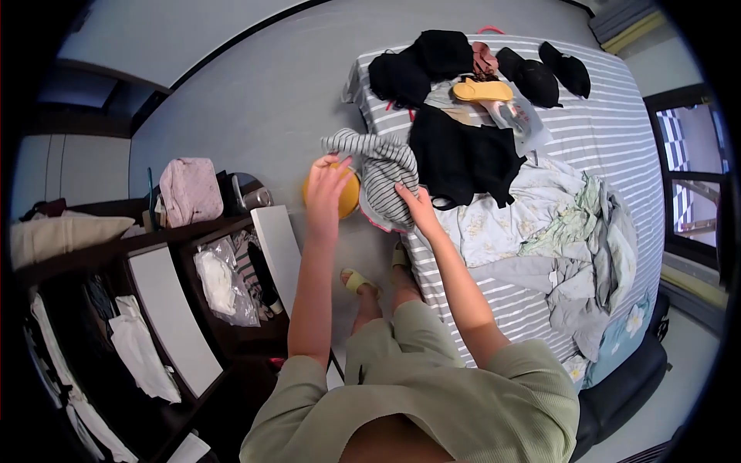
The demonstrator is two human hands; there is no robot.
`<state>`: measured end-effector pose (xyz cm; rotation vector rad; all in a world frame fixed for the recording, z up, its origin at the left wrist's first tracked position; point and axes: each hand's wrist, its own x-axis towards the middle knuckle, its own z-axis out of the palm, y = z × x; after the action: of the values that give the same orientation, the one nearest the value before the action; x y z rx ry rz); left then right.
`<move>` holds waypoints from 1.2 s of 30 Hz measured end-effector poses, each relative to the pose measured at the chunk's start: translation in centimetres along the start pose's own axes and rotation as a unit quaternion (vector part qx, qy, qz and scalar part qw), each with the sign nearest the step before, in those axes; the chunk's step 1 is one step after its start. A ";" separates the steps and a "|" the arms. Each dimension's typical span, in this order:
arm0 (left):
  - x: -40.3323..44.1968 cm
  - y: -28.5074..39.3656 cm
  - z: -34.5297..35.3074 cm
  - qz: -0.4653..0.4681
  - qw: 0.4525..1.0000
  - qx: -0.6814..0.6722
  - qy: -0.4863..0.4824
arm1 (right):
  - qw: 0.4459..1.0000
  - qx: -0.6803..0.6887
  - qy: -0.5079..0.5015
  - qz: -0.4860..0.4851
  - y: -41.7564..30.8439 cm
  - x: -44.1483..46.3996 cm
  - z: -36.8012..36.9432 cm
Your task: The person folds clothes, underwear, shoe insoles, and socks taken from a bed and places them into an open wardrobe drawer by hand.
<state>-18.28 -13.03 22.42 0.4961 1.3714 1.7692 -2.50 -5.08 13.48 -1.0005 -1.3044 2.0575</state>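
Note:
A grey-and-black striped cloth item [390, 181] hangs in front of me beside the bed, with a pinkish edge showing at its bottom. My right hand [417, 207] is closed on its right side, thumb lying over the fabric. My left hand [328, 184] is at the loose left end of the cloth, its fingers somewhat apart; whether they touch the fabric is hard to see. Behind that hand is a round yellow object [351, 193], partly covered. Just right of the cloth, a black garment [463, 158] lies spread on the bed.
On the striped bed [610, 139] are black caps [535, 81], a yellow item [482, 90], dark clothing [432, 58] and rumpled floral bedding [517, 208]. To the left stands an open wardrobe unit [270, 247] with a pink bag [191, 191] on top. A black chair [625, 401] is at lower right.

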 end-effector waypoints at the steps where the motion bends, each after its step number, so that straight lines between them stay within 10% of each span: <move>1: -0.4 -0.1 -1.1 -0.021 0.999 0.010 0.038 | 0.999 0.019 -0.001 0.042 -0.2 -0.3 0.8; 5: -3.3 -3.6 -6.3 -0.159 0.970 0.162 0.092 | 0.983 0.121 0.026 0.133 -0.3 -0.7 4.2; 11: -7.1 -4.8 -11.5 -0.329 0.944 0.003 0.025 | 0.967 0.165 -0.030 0.191 0.4 -1.4 8.9; 20: -8.9 -2.5 -15.5 0.051 0.949 0.230 0.210 | 0.988 0.035 -0.063 0.135 0.7 -4.3 16.0; 30: -13.7 9.7 -19.8 0.104 0.972 0.177 0.119 | 0.995 -0.050 -0.078 -0.034 4.1 -4.3 21.2; 36: -18.1 14.2 -22.3 0.156 0.960 0.166 0.166 | 0.984 -0.039 -0.136 0.108 8.5 -4.7 25.9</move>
<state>-29.15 -41.80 31.42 0.6430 1.9330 1.9434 -20.58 -26.01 14.23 -0.9554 -1.4765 2.3922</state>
